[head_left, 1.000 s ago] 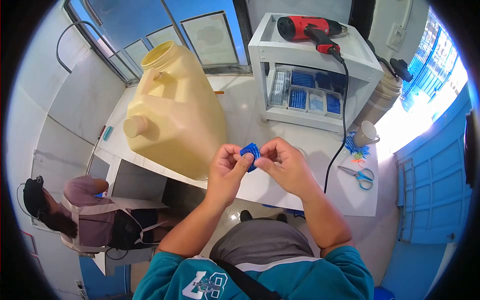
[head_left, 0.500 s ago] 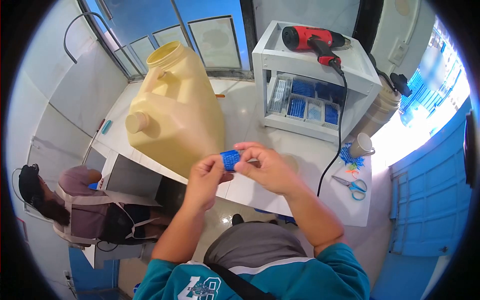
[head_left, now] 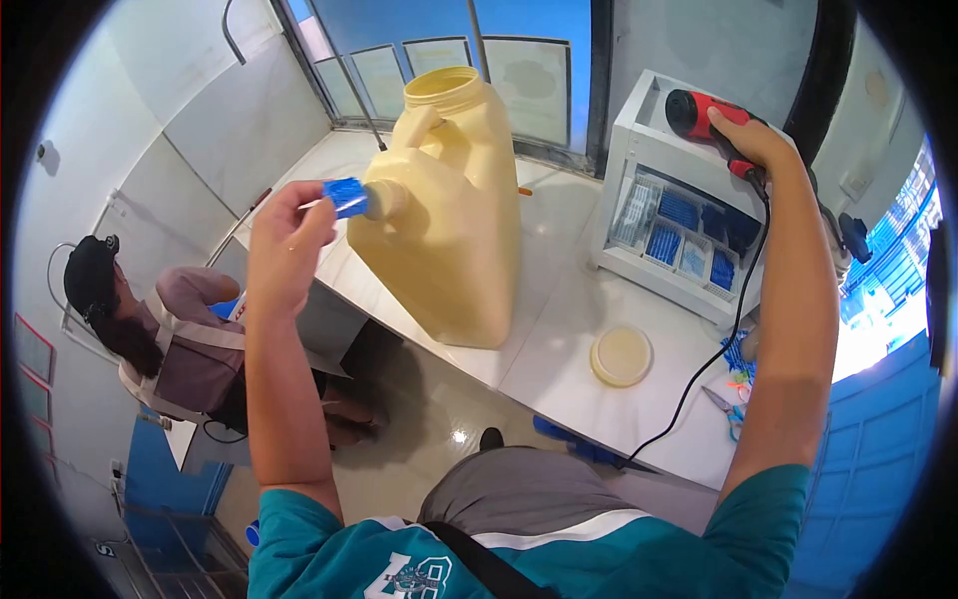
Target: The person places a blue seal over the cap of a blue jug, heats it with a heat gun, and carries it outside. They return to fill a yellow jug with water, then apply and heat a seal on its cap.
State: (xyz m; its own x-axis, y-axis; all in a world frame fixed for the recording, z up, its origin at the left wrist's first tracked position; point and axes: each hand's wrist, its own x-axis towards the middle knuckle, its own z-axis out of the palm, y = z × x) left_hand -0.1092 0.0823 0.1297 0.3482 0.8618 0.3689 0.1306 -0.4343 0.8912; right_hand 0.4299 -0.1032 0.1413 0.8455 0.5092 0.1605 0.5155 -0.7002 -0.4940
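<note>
My left hand [head_left: 287, 245] pinches a small blue printed wrapper [head_left: 345, 198] just left of the capped side spout [head_left: 384, 200] of a large cream plastic jug [head_left: 459, 230]. The jug stands on the white table, its wide top mouth uncovered. On top of the white shelf unit lies a red and black heat gun [head_left: 714, 118], and my right hand [head_left: 756, 138] is closed around its handle, with the black cord hanging down from it.
A round cream lid [head_left: 621, 356] lies on the white table [head_left: 559, 299]. Scissors [head_left: 733, 409] are partly behind my right arm. The white shelf [head_left: 624, 180] holds trays of blue packets [head_left: 679, 212]. A co-worker [head_left: 190, 339] is at the left.
My hands have parted: the left moved left with the blue wrapper to the jug's spout, and the right went to the heat gun and took hold. The view has shifted, showing the round lid.
</note>
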